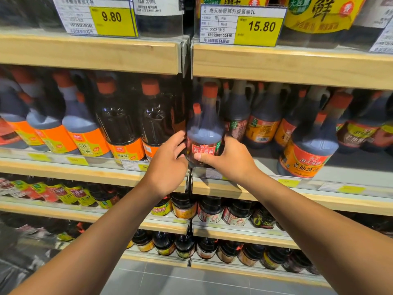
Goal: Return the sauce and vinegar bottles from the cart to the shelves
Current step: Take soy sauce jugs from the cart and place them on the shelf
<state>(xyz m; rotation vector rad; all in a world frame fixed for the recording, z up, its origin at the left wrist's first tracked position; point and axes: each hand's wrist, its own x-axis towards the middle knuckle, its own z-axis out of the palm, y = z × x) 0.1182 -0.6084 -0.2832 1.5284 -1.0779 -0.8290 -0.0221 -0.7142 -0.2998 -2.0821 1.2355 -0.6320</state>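
A dark soy sauce bottle point(204, 135) with a red label and an orange-red cap stands at the front left end of the right-hand middle shelf point(297, 195). My left hand point(168, 165) curls round its left side. My right hand point(230, 159) grips its right side, with the thumb laid across the lower label. Both forearms reach up from the bottom of the view. The cart is out of view.
Rows of sauce bottles fill every shelf level. Orange-labelled bottles point(125, 128) stand just left of the black divider point(188, 116). A larger orange-labelled jug point(308, 150) sits to the right, with bare shelf between. Yellow price tags point(258, 28) hang above.
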